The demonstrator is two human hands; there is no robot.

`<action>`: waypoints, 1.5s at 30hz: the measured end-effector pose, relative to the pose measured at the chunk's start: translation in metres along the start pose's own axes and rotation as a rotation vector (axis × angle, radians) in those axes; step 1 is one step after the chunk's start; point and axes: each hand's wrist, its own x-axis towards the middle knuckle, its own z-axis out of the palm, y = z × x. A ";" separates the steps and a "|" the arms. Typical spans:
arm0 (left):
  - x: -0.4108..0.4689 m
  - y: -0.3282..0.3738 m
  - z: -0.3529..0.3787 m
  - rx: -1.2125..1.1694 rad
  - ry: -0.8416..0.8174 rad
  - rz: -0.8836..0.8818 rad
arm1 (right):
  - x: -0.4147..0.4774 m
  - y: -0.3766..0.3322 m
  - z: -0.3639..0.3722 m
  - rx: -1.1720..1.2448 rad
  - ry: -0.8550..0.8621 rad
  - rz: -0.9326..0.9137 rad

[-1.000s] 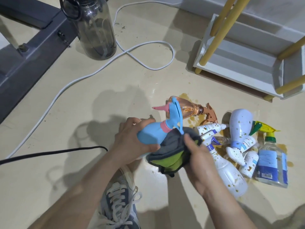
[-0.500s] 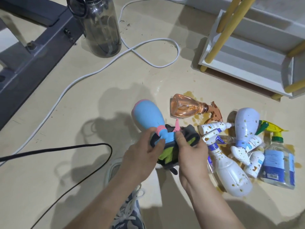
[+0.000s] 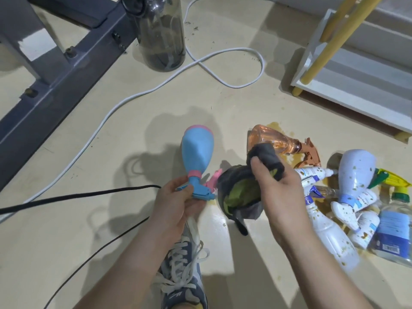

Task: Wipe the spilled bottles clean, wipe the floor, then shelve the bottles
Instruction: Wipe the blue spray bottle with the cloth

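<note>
My left hand (image 3: 178, 202) grips the spray head of a blue bottle with pink trim (image 3: 197, 150), whose body points away from me. My right hand (image 3: 278, 186) holds a bunched grey and green cloth (image 3: 240, 192) just right of the bottle's pink nozzle. On the floor to the right lie an amber spray bottle (image 3: 270, 139) in a brown puddle (image 3: 289, 157), and several white bottles spattered brown, among them a large white spray bottle (image 3: 356, 170) and a clear bottle with a blue label (image 3: 394, 233). A white shelf with yellow posts (image 3: 347, 70) stands at the upper right.
A dark transparent water jug (image 3: 161, 34) stands at the top centre. A white cable (image 3: 156, 90) loops across the floor and a black cable (image 3: 78, 195) runs in from the left. A grey metal frame (image 3: 58, 70) fills the upper left. My shoe (image 3: 182, 270) is below my hands.
The cloth has come off the blue bottle's neck and moved right with my right hand. My left hand now holds the bottle by its spray head, body tilted further away.
</note>
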 end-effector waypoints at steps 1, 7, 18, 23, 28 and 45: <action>-0.001 -0.001 0.001 0.037 0.006 0.030 | -0.003 -0.002 0.010 -0.084 -0.102 -0.067; -0.006 -0.001 0.000 0.228 0.130 0.148 | -0.017 0.058 0.046 -0.803 -0.536 -0.279; -0.018 0.009 0.004 0.523 0.142 0.345 | -0.018 0.083 0.025 -0.782 -0.434 -0.233; -0.018 0.014 0.003 0.784 0.164 0.374 | 0.010 0.041 0.010 -0.358 -0.056 -0.026; -0.026 0.025 0.006 1.063 0.048 0.493 | -0.028 0.017 0.052 -0.231 -0.455 -0.283; 0.007 0.073 0.025 1.033 0.294 0.654 | 0.005 0.078 0.074 -0.446 -0.514 -0.358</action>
